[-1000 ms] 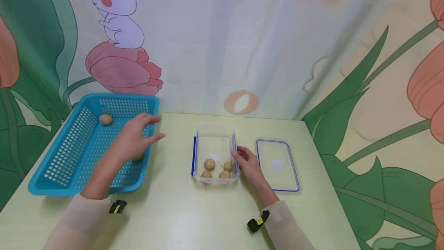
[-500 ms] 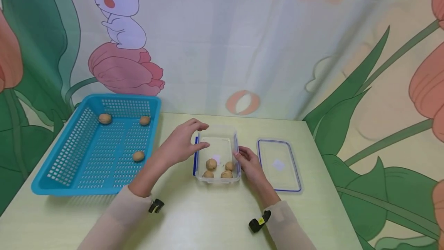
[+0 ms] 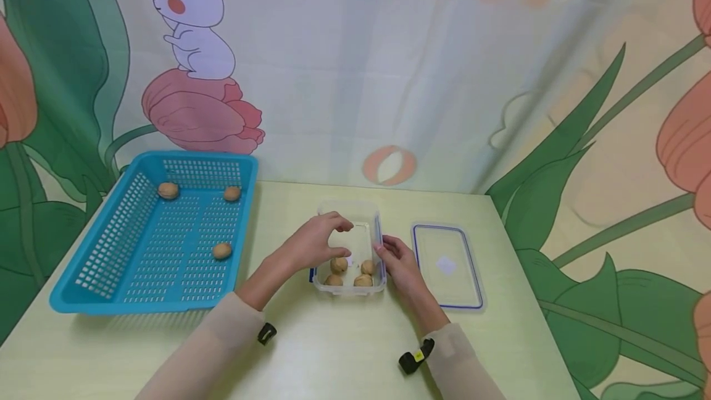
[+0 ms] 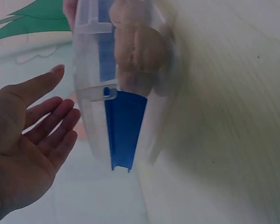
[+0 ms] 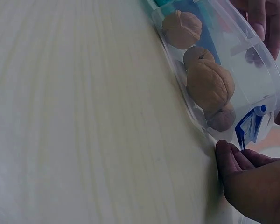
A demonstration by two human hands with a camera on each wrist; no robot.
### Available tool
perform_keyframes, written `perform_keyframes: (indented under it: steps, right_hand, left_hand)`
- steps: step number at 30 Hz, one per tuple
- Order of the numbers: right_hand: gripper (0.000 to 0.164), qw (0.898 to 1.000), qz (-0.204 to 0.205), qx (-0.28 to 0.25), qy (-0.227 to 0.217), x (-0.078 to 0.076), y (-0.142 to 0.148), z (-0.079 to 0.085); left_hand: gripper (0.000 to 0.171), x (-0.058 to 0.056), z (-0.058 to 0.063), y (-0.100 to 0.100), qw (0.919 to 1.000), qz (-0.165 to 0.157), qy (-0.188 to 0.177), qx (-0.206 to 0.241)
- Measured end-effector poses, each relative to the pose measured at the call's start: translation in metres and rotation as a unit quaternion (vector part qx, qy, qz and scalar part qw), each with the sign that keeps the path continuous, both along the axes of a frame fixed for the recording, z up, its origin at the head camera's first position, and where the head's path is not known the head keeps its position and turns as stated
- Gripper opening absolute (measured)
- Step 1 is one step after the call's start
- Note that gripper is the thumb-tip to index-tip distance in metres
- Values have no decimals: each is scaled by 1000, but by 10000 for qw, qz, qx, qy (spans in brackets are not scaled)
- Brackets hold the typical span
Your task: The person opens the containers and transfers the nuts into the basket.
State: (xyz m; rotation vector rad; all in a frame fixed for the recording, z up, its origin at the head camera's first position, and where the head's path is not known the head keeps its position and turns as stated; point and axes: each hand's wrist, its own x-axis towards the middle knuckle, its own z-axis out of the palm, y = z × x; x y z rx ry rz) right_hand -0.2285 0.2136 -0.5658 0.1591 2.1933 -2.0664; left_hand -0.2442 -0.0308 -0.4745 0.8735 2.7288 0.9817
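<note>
A clear plastic box point(image 3: 350, 291) with blue-edged latches sits mid-table, several walnuts point(image 3: 363, 281) at its near end. My left hand point(image 3: 313, 242) is over the box's left side, thumb and fingers spread apart. Nothing shows between them in the left wrist view, where the palm point(image 4: 18, 154) faces the camera beside the box wall. My right hand point(image 3: 402, 266) holds the box's right side, thumb at the rim and fingers outside. In the right wrist view its fingers point(image 5: 228, 158) lie by the blue latch point(image 5: 251, 125).
A blue plastic basket point(image 3: 191, 307) stands on the left with 3 walnuts inside, one of them a walnut point(image 3: 222, 251) near its right wall. A clear lid point(image 3: 447, 286) with a blue seal lies right of the box. A printed curtain point(image 3: 333, 79) hangs behind the table.
My left hand has moved right, from above the basket to over the box, its fingers still spread. The right hand stays at the box's right side.
</note>
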Motion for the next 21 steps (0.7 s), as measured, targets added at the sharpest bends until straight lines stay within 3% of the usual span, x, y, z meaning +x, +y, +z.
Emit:
perform_keyframes:
  steps: [13,21]
  right_hand:
    - [57,9999,20,96,31,2,-1,-1]
    - [58,10000,49,34,25,2,-1,1]
  left_hand:
    - [47,-15,-21,3,9942,-716,-687,-419]
    - [42,-16,-23,2,9909,-981,-586,-717]
